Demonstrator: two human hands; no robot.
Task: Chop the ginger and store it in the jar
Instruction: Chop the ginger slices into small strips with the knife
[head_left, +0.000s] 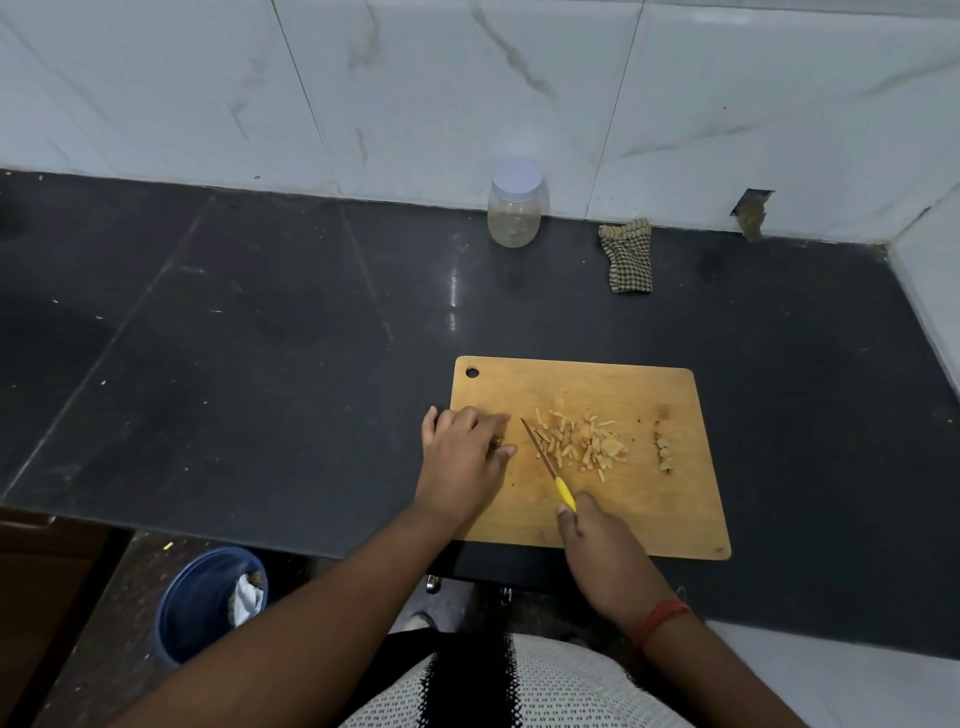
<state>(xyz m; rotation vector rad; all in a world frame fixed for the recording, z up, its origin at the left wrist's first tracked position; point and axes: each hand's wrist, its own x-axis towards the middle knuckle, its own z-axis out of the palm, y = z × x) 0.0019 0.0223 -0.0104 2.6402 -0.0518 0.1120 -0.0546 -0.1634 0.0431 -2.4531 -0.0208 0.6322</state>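
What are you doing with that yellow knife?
A person is chopping ginger on a light wooden cutting board. The right hand grips the yellow-handled knife, its blade beside a pile of pale chopped ginger sticks. The left hand rests on the board's left side, pinching a small piece. A clear plastic jar with a white lid stands by the wall, lid on, so nothing from this pile is stored yet.
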